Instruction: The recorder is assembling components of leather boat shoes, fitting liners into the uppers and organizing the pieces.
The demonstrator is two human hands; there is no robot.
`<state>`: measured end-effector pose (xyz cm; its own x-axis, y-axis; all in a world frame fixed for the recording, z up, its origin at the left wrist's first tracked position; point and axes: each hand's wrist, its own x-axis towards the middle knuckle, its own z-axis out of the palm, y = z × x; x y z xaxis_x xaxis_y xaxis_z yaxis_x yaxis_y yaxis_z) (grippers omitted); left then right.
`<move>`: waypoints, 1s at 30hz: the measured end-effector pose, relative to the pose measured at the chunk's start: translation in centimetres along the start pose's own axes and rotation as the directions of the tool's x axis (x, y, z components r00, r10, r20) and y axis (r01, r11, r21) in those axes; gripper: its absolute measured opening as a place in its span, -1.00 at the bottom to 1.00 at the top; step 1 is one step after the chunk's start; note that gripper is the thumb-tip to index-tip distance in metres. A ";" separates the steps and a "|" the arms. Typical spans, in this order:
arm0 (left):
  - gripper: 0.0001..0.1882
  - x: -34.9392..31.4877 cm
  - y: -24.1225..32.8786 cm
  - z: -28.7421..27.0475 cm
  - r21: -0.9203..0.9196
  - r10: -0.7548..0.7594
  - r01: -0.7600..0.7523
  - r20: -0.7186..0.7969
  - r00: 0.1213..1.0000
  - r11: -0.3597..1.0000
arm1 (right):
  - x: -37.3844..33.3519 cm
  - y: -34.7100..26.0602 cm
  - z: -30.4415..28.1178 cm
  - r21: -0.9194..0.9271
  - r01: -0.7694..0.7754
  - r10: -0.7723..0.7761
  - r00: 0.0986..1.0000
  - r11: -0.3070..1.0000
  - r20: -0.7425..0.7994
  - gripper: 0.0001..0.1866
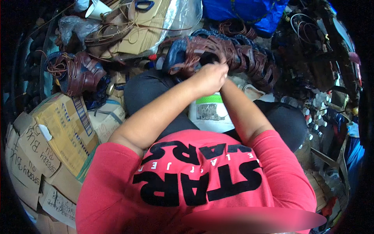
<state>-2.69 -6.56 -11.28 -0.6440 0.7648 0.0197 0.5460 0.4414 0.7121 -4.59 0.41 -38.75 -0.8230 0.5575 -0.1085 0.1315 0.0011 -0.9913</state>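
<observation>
Over my lap, my left hand (211, 79) is closed, its fingers curled in front of a dark brown strappy sandal upper. My right hand meets it at the same spot and is mostly hidden behind it, so its fingers do not show clearly. What the left fingers hold, if anything, cannot be made out. Just beyond both hands runs a row of brown leather sandals (249, 58) with wide straps, set on dark blue shoe lasts (174, 55). The straps nearest the hands are smeared by motion. Below the hands, between my legs, stands a white tub (212, 121) with a green band.
Another brown strappy sandal (80, 74) sits at the left. Flattened cardboard (142, 29) and clear plastic lie at the back, beside a blue bag (249, 13). A yellow-brown carton (66, 130) stands at the near left. Several small bottles (317, 113) stand at the right.
</observation>
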 end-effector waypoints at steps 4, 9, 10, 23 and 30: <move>-0.90 -5.2 -2.4 -0.4 0.035 -0.073 0.076 -0.073 0.995 0.996 | -2.1 -8.2 -1.8 -0.178 -0.483 0.457 0.554 0.857 0.696 -0.01; -0.87 -3.5 -2.3 -0.9 -0.374 -0.199 0.236 0.137 0.970 0.897 | 6.0 -18.0 -8.8 -0.672 -0.243 0.709 0.113 0.699 0.696 -0.06; -0.85 -3.2 -2.0 -1.0 -0.398 -0.237 0.262 0.113 0.965 0.879 | 7.6 -18.6 -9.6 -0.649 -0.317 0.717 0.192 0.692 0.670 -0.23; -0.93 -1.3 -2.7 -4.1 -0.459 -0.335 0.319 0.049 0.941 0.829 | 23.8 -6.1 -5.0 -0.736 -0.326 0.388 0.917 0.594 -0.093 0.28; -0.92 -0.9 -2.9 -4.9 -0.495 -0.337 0.334 0.087 0.938 0.802 | 24.6 -5.3 -3.6 -0.867 -0.260 0.452 0.891 0.425 -0.046 -0.14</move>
<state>-6.36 -10.82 -9.91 -0.7413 0.6089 -0.2822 -0.0421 0.3774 0.9251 -23.50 17.09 -35.91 -0.6486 0.5352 -0.5412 0.7489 0.5756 -0.3283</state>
